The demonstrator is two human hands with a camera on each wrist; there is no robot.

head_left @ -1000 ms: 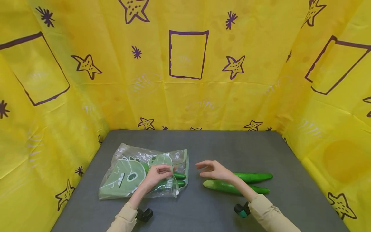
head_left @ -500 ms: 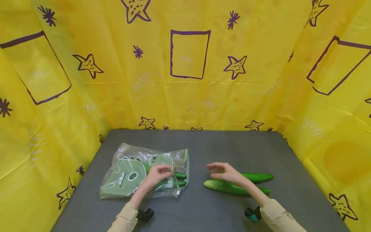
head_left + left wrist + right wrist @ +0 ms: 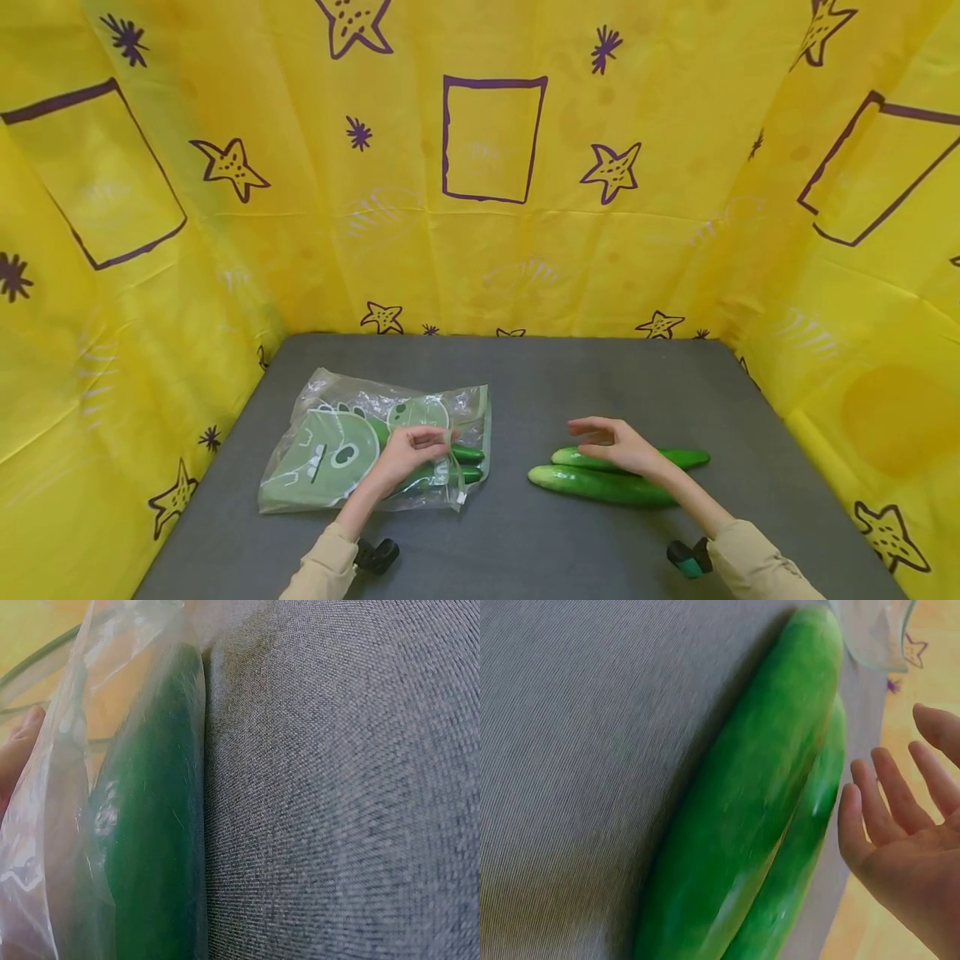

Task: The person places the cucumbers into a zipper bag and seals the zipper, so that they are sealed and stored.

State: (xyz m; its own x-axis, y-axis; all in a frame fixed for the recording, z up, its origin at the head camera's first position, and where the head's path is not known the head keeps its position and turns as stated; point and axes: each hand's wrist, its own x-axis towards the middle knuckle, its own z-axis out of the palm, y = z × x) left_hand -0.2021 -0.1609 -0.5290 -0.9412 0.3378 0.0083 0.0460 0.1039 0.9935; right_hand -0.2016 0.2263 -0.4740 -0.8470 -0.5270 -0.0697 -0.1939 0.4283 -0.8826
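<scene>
On the left of the table lies a clear zip bag [image 3: 318, 479] with a green dinosaur print, its mouth facing right. Inside it are cucumbers [image 3: 468, 474]; through the plastic in the left wrist view one cucumber [image 3: 154, 840] shows up close. My left hand [image 3: 405, 458] pinches the upper edge of the bag's mouth. My right hand [image 3: 626, 448] hovers over two more cucumbers lying side by side, the near cucumber [image 3: 592, 485] and the far cucumber [image 3: 688, 458]. In the right wrist view its fingers [image 3: 889, 791] are loosely spread and hold nothing.
The grey table [image 3: 517, 550] carries the bag and the loose cucumbers. Yellow cloth [image 3: 487, 267] with purple stars hangs behind and at both sides. A dark wrist device [image 3: 378, 556] sits by each forearm.
My right hand has moved right, from beside the bag's mouth to above the loose cucumbers. My left hand keeps its hold on the bag in the same place.
</scene>
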